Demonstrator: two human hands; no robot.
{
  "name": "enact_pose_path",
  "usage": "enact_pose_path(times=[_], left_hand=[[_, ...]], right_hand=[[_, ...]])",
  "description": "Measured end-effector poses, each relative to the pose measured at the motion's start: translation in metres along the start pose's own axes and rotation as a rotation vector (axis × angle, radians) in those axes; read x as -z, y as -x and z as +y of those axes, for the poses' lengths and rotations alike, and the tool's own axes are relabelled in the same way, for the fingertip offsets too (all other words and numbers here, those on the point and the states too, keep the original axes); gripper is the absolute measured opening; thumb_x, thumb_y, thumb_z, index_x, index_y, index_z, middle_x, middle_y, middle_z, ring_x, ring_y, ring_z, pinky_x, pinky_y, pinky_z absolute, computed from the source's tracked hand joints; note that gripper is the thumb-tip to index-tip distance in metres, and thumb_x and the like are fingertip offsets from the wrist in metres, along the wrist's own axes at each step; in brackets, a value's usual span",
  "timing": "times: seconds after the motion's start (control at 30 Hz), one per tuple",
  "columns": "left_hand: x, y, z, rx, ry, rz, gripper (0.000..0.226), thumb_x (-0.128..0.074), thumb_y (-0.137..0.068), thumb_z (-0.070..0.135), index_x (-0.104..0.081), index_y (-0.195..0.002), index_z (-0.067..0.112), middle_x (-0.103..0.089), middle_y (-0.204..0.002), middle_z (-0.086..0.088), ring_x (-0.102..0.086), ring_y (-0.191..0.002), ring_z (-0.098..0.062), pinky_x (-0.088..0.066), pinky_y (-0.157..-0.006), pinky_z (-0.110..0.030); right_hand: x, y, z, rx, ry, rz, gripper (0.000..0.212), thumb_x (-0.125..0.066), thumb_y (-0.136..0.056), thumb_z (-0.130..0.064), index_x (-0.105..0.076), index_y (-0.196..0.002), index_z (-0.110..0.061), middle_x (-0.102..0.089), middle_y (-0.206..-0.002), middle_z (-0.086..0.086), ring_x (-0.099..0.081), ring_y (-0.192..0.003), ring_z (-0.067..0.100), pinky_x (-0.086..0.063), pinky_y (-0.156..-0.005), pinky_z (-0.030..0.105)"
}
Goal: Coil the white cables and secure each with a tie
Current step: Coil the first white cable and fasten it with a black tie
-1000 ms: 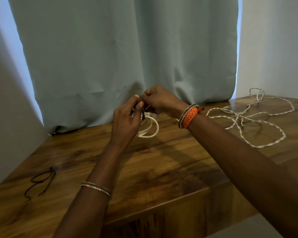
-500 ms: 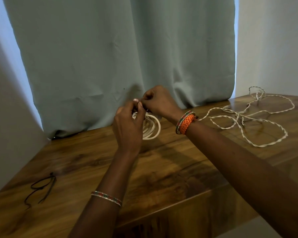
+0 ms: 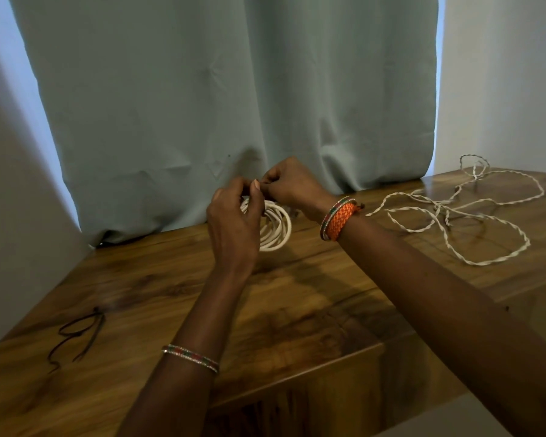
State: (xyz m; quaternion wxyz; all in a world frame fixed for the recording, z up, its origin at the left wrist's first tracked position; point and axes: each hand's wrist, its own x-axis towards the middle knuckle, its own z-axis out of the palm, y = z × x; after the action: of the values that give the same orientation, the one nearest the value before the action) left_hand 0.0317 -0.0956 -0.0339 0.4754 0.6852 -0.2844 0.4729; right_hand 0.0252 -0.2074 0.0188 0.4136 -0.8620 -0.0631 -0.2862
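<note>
Head view: a person's two hands meet above a wooden worktop [image 3: 312, 310], just above centre of the frame, over a coiled white cable [image 3: 276, 227]. The left hand [image 3: 234, 225] is raised with its back to the camera, thumb and forefinger curled and pinched together at the top of the coil; what they pinch is too small to make out. The right hand [image 3: 292, 184], at 1 o'clock from the left, has its fingers curled tight and its tips meet the left hand's at the same spot. The coil hangs below both hands, its loops showing at 4 o'clock from the left hand, its lower edge close to the worktop; contact cannot be judged. A loose, twisted white cable [image 3: 454, 216] sprawls on the worktop at 3 o'clock, well apart from the hands. Thin black ties [image 3: 76, 332] lie at 8 o'clock near the worktop's left edge. An orange woven bracelet [image 3: 339, 220] circles the right wrist; a beaded bangle [image 3: 191, 357] sits on the left forearm. A pale green curtain [image 3: 218, 105] hangs behind.
</note>
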Motion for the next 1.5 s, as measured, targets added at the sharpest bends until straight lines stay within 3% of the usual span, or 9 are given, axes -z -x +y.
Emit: enact_pose_path(times=[0.2,0.4,0.73,0.9,1.03,1.13,1.3,1.43,1.5], left_hand=[[-0.006,-0.002,-0.006,0.047,-0.041,-0.007,0.027,-0.045,-0.095,0.028,-0.053,-0.074,0.012,-0.063,-0.07,-0.01,-0.06,-0.069,-0.026,-0.046,-0.062,-0.039],[0.002,-0.007,-0.014,0.188,-0.035,0.055,0.029,-0.048,-0.095,0.02,-0.049,-0.068,0.01,-0.051,-0.053,0.007,-0.049,-0.05,-0.01,-0.038,-0.053,-0.033],[-0.001,-0.005,-0.025,0.321,-0.162,0.065,0.028,-0.046,-0.095,0.025,-0.052,-0.072,0.009,-0.057,-0.064,-0.003,-0.053,-0.062,-0.02,-0.032,-0.056,-0.028],[-0.001,-0.006,-0.036,0.391,-0.144,0.024,0.028,-0.047,-0.094,0.024,-0.054,-0.072,0.007,-0.06,-0.069,-0.008,-0.055,-0.066,-0.023,-0.035,-0.056,-0.03],[0.002,-0.013,-0.046,0.356,-0.028,-0.068,0.029,-0.049,-0.095,0.022,-0.052,-0.071,0.007,-0.051,-0.055,0.003,-0.047,-0.052,-0.014,-0.036,-0.052,-0.027],[0.003,-0.012,-0.049,0.319,-0.017,-0.086,0.028,-0.052,-0.094,0.02,-0.053,-0.069,0.008,-0.051,-0.053,0.006,-0.047,-0.05,-0.006,-0.033,-0.048,-0.018],[-0.005,-0.006,-0.044,0.265,-0.142,-0.091,0.032,-0.048,-0.092,0.026,-0.056,-0.071,0.005,-0.062,-0.063,-0.011,-0.059,-0.066,-0.029,-0.043,-0.058,-0.037],[-0.005,-0.006,-0.042,0.232,-0.154,-0.091,0.032,-0.048,-0.093,0.028,-0.056,-0.072,0.006,-0.064,-0.066,-0.012,-0.059,-0.067,-0.03,-0.043,-0.058,-0.038],[-0.002,-0.004,-0.046,0.216,-0.112,-0.143,0.033,-0.049,-0.092,0.03,-0.055,-0.07,0.007,-0.063,-0.063,-0.008,-0.06,-0.063,-0.027,-0.045,-0.057,-0.038]], right_hand=[[-0.002,0.003,0.005,-0.1,-0.102,-0.09,0.031,-0.066,-0.087,-0.027,-0.067,-0.088,0.004,-0.063,-0.074,0.014,-0.058,-0.06,0.021,-0.047,-0.051,0.026],[-0.009,0.043,-0.002,0.142,-0.003,0.336,0.006,-0.062,-0.085,-0.028,-0.062,-0.082,-0.022,-0.059,-0.102,-0.001,-0.049,-0.109,0.017,-0.041,-0.09,0.033],[-0.048,0.065,0.003,0.03,0.482,0.071,0.022,-0.053,-0.09,-0.032,-0.071,-0.1,-0.024,-0.025,-0.154,0.006,-0.007,-0.143,0.03,-0.01,-0.112,0.053],[-0.061,0.062,0.005,0.05,0.347,0.17,0.016,-0.058,-0.083,-0.023,-0.071,-0.083,-0.014,-0.042,-0.141,0.005,-0.019,-0.137,0.026,-0.015,-0.108,0.047],[-0.055,0.056,0.002,0.024,0.228,0.011,0.021,-0.048,-0.093,-0.023,-0.066,-0.097,-0.013,-0.045,-0.129,0.006,-0.026,-0.127,0.024,-0.023,-0.1,0.037],[-0.053,0.05,0.005,-0.054,0.15,-0.074,0.022,-0.049,-0.094,-0.026,-0.062,-0.078,-0.017,-0.051,-0.115,0.008,-0.034,-0.122,0.027,-0.028,-0.096,0.035],[-0.052,0.054,0.016,-0.144,-0.052,-0.006,0.04,-0.056,-0.088,-0.026,-0.05,-0.05,-0.017,-0.052,-0.084,0.004,-0.051,-0.101,0.031,-0.038,-0.081,0.038],[-0.042,0.059,0.014,-0.158,-0.163,-0.009,0.034,-0.057,-0.084,-0.037,-0.064,-0.053,-0.025,-0.056,-0.058,-0.011,-0.048,-0.086,0.025,-0.041,-0.082,0.047],[-0.034,0.059,0.011,-0.152,-0.274,-0.027,0.029,-0.058,-0.083,-0.04,-0.072,-0.064,-0.024,-0.065,-0.063,0.001,-0.058,-0.08,0.025,-0.047,-0.085,0.044]])
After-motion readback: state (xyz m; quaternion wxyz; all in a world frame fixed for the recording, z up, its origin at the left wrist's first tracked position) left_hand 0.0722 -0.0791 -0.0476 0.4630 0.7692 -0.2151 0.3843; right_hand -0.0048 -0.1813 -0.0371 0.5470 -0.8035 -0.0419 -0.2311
